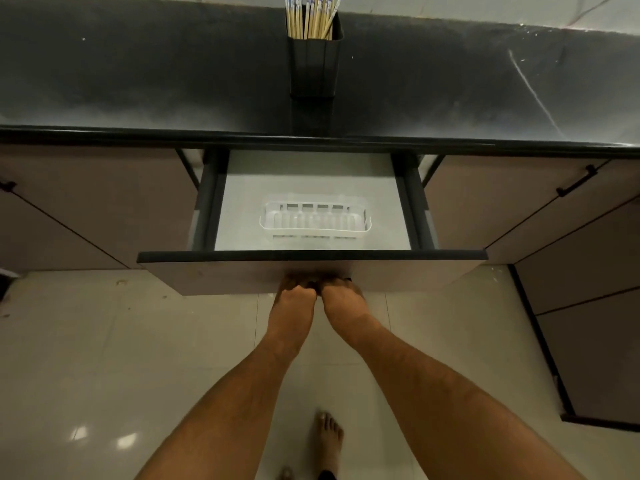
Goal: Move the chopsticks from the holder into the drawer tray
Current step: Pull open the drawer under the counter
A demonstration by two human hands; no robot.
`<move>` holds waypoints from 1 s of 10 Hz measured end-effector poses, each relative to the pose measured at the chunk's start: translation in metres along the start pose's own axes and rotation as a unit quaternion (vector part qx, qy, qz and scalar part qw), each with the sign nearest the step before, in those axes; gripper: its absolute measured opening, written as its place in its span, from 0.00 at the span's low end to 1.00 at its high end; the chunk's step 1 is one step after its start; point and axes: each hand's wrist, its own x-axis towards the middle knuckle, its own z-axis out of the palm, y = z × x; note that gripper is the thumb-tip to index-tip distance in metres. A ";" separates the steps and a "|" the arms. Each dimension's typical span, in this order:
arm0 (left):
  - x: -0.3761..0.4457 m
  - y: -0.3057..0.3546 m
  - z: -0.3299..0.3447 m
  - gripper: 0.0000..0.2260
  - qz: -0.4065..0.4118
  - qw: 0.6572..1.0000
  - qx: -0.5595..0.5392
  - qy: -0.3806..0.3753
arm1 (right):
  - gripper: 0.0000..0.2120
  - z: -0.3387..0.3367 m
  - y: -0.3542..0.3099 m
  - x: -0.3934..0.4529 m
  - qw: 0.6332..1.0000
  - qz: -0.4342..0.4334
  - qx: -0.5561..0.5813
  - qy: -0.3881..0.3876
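Observation:
Several bamboo chopsticks (313, 19) with blue-patterned tops stand upright in a dark rectangular holder (314, 67) at the back of the black countertop. Below it the drawer (311, 256) is pulled out. A white slotted plastic tray (367, 224) lies on its pale floor, with nothing in it. My left hand (294, 299) and my right hand (341, 301) sit side by side under the drawer front's middle, both curled around its dark handle, which the fingers mostly hide.
The black countertop (138, 81) runs across the whole view, its front edge overhanging the drawer. Brown cabinet doors (86, 202) flank the drawer; a door at the right (588, 306) stands ajar. Pale floor tiles and my bare foot (329, 441) are below.

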 end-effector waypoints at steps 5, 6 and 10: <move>-0.111 0.009 0.027 0.14 -0.038 0.997 -0.062 -0.033 | 0.17 0.062 0.005 -0.092 0.999 -0.023 -0.031 0.021; -0.128 0.008 0.033 0.19 -0.019 0.995 -0.091 -0.030 | 0.17 0.068 0.008 -0.104 0.998 -0.038 -0.045 0.016; -0.134 0.016 0.009 0.15 0.028 0.999 0.009 -0.038 | 0.15 0.060 0.013 -0.130 0.989 -0.120 -0.040 0.072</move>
